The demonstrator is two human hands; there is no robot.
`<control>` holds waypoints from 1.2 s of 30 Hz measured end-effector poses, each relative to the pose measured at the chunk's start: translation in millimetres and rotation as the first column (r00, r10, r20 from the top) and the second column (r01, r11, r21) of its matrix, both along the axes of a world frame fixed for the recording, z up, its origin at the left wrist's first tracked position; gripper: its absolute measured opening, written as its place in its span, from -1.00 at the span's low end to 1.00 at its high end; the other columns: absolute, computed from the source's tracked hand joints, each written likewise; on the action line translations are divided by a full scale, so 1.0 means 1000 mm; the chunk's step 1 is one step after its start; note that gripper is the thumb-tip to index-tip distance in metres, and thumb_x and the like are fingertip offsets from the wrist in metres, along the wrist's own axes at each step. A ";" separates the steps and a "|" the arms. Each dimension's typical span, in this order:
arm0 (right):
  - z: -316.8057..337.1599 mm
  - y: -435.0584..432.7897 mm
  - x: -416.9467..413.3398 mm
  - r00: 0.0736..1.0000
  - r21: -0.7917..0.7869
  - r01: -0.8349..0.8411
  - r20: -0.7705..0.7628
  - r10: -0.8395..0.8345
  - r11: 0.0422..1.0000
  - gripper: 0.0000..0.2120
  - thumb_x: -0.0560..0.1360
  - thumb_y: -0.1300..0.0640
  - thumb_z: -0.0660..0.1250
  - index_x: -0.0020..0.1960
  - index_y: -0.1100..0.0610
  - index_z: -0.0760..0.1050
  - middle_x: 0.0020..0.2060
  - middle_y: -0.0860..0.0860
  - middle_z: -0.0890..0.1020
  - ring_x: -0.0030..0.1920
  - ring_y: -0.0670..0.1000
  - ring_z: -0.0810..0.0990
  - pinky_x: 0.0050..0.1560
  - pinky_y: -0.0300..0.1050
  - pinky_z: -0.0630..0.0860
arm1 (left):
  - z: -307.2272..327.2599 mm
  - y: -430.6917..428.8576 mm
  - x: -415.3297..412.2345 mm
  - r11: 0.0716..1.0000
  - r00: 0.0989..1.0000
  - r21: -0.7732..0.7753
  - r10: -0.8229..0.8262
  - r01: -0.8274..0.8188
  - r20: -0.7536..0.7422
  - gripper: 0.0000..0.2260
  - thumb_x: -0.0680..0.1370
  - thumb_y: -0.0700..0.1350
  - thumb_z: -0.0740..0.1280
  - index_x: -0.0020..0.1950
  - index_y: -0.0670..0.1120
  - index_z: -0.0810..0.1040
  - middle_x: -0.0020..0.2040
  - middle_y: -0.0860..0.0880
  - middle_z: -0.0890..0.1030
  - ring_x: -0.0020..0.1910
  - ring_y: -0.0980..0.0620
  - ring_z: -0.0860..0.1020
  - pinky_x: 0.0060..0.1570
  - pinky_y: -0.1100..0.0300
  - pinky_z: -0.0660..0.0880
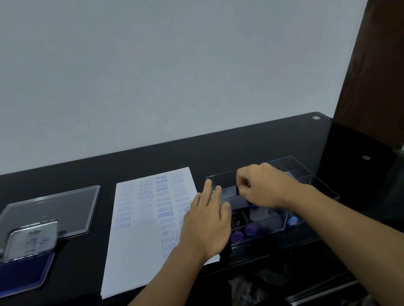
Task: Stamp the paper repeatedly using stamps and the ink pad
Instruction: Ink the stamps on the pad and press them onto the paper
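While the left hand [207,221] is lying flat, fingers straight, at the left edge of the clear box [309,180] right of centre, the right hand [262,185] is curling its grip around a dark stamp [230,191] over that box. The paper [141,243] is lying mid-frame on the bench [221,149], the open ink pad [18,277] sitting lower left.

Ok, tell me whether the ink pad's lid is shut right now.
No: the ink pad lies with its blue surface bare, and its lid is tipped up behind it.
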State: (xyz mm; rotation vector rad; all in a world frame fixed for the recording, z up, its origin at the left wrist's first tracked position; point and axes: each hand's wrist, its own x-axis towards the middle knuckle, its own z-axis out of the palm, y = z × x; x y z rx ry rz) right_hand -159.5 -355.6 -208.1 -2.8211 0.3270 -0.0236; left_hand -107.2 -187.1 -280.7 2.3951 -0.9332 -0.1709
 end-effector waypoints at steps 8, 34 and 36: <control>-0.005 0.014 -0.018 0.953 0.032 -0.162 -0.254 0.165 0.986 -0.88 0.60 0.10 0.23 -0.08 -0.06 0.49 -0.07 -0.10 0.56 -0.01 -0.01 0.53 -0.01 -0.14 0.44 | 0.002 0.016 -0.021 1.000 1.000 -0.020 -0.005 0.004 -0.028 -0.51 0.68 0.14 -0.03 0.62 0.10 0.05 0.63 0.12 -0.07 0.60 0.10 -0.06 0.54 -0.07 0.07; 0.003 0.027 -0.035 0.994 0.110 0.042 0.094 -0.052 0.993 -0.84 0.58 0.14 0.27 -0.10 -0.01 0.30 -0.24 0.01 0.52 -0.23 0.00 0.47 -0.25 -0.07 0.39 | 0.031 0.076 -0.035 0.997 0.997 0.013 0.074 -0.074 0.002 -0.50 0.69 0.12 0.02 0.63 0.08 0.05 0.63 0.13 -0.05 0.60 0.08 -0.08 0.54 0.07 -0.03; 0.009 0.036 -0.032 0.982 0.152 0.057 0.167 -0.082 0.987 -0.85 0.58 0.14 0.26 -0.09 0.02 0.29 -0.26 0.04 0.53 -0.26 0.05 0.48 -0.26 0.01 0.42 | 0.033 0.091 -0.030 0.995 0.995 0.016 0.102 -0.102 0.008 -0.50 0.69 0.12 0.03 0.62 0.08 0.05 0.63 0.13 -0.04 0.60 0.08 -0.07 0.55 0.05 -0.02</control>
